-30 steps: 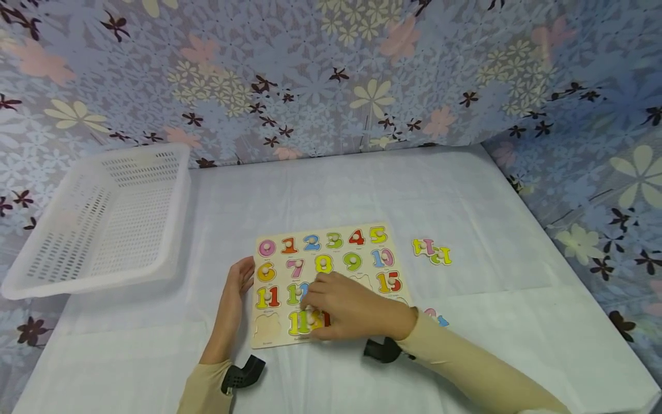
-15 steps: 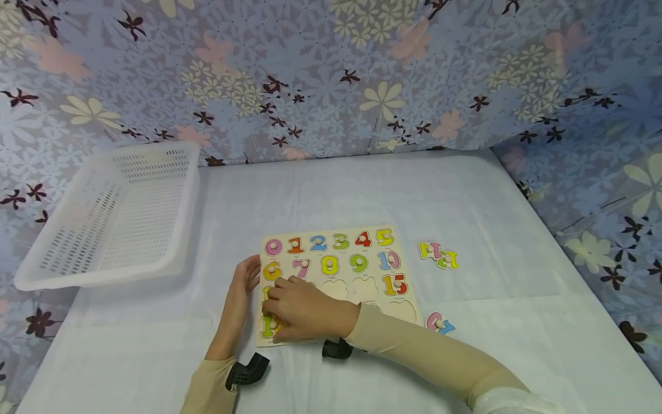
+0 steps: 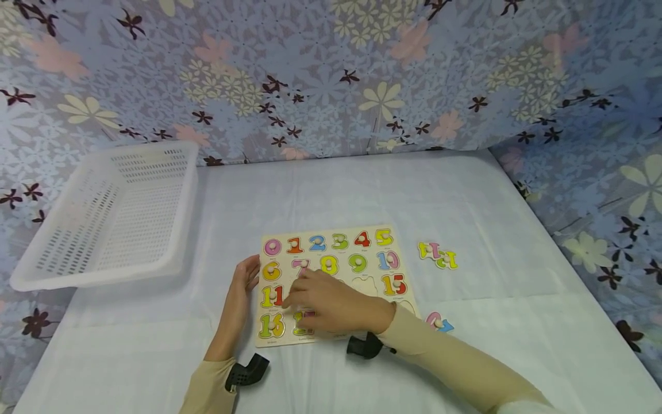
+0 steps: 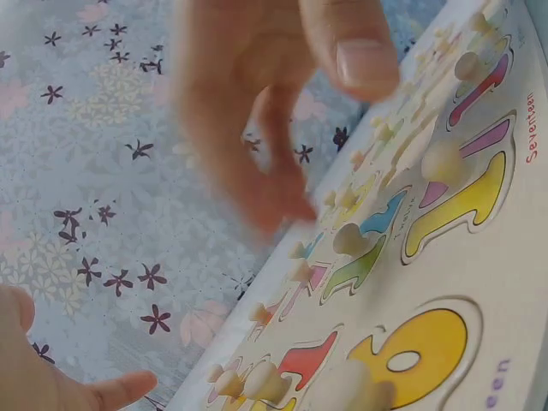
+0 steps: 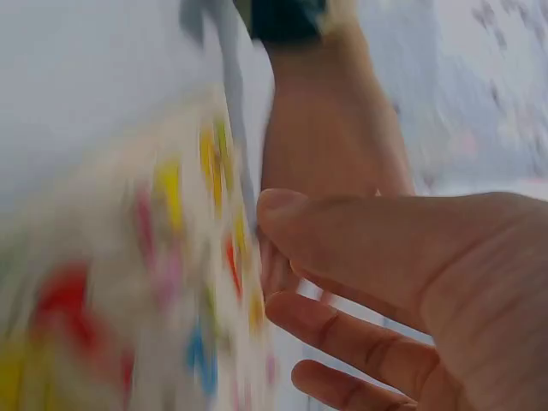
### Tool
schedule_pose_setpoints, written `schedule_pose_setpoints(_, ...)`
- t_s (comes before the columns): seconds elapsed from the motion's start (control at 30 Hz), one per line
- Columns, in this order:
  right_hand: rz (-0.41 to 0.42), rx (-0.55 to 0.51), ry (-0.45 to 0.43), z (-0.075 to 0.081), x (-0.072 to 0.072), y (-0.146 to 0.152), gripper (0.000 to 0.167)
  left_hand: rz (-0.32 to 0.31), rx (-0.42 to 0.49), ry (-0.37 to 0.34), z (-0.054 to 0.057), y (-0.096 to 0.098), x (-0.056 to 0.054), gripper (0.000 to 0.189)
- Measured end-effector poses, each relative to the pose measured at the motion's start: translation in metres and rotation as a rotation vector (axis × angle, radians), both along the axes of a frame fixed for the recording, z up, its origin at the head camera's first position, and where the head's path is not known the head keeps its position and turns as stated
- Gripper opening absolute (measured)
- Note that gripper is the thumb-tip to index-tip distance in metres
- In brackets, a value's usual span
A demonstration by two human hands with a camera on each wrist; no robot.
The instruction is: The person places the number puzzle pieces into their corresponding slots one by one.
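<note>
A wooden number puzzle board (image 3: 338, 229) lies flat on the white cloth, with knobbed number pieces in many recesses. The 16 piece (image 3: 272, 326) sits in the bottom-left recess; the 17 (image 4: 462, 193) beside it is partly covered in the head view. My right hand (image 3: 336, 302) is above the lower middle of the board, fingers loosely bent and apart, holding nothing; in the right wrist view its thumb and fingers (image 5: 368, 342) are separated. At the board's left edge rests my left hand (image 3: 243, 287), fingers relaxed against the side.
Right of the board lie loose number pieces: a yellow-and-pink 14 (image 3: 428, 249) against a yellow-and-green piece (image 3: 447, 260), and a pink-and-blue piece (image 3: 439, 322) nearer the front. A white perforated basket (image 3: 178, 230) stands at the back left. Floral cloth (image 3: 310, 75) hangs behind.
The 16 piece now lies in the bottom-left recess, which was bare a second ago. My right hand went left to it, let go, and has moved back right. The left hand stays at the edge.
</note>
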State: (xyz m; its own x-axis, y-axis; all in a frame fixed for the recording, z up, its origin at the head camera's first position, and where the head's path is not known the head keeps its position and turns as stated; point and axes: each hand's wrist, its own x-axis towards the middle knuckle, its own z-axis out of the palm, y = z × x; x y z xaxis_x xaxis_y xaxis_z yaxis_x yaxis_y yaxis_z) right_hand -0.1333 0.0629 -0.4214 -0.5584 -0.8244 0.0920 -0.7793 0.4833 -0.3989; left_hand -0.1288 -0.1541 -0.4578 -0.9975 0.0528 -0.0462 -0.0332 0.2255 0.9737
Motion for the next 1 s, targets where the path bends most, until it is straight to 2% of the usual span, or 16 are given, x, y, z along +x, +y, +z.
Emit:
schedule_pose_setpoints(0.1,-0.125,-0.065,-0.058,0.001,-0.007,0.041,0.03,-0.01,-0.012,0.009,-0.001,0.001,0.0,0.06)
schedule_pose_setpoints(0.27,-0.359,-0.106,-0.043,-0.006,-0.024,0.119,0.032,-0.007,-0.028,-0.002,-0.001,0.001,0.001,0.057)
schedule_pose_setpoints(0.43,-0.593,-0.026,0.004,-0.006,-0.029,0.189,0.036,-0.007,-0.037,-0.003,-0.002,0.003,0.0,0.056)
schedule_pose_setpoints(0.53,-0.672,0.029,0.015,-0.004,-0.023,0.218,0.033,-0.003,-0.037,0.0,-0.003,0.003,0.0,0.055)
schedule_pose_setpoints(0.63,-0.662,0.052,-0.045,0.0,-0.009,0.232,0.025,-0.002,-0.036,0.002,-0.002,0.004,0.001,0.054)
schedule_pose_setpoints(0.73,-0.563,0.052,-0.148,0.003,0.009,0.232,0.026,-0.005,-0.037,-0.002,-0.001,0.004,0.002,0.054)
schedule_pose_setpoints(0.9,-0.387,0.04,-0.34,0.006,0.033,0.221,0.04,-0.008,-0.035,-0.008,-0.001,0.003,0.002,0.053)
schedule_pose_setpoints(1.0,-0.326,0.054,-0.36,0.003,0.038,0.217,0.043,-0.01,-0.031,-0.001,-0.001,0.004,0.002,0.052)
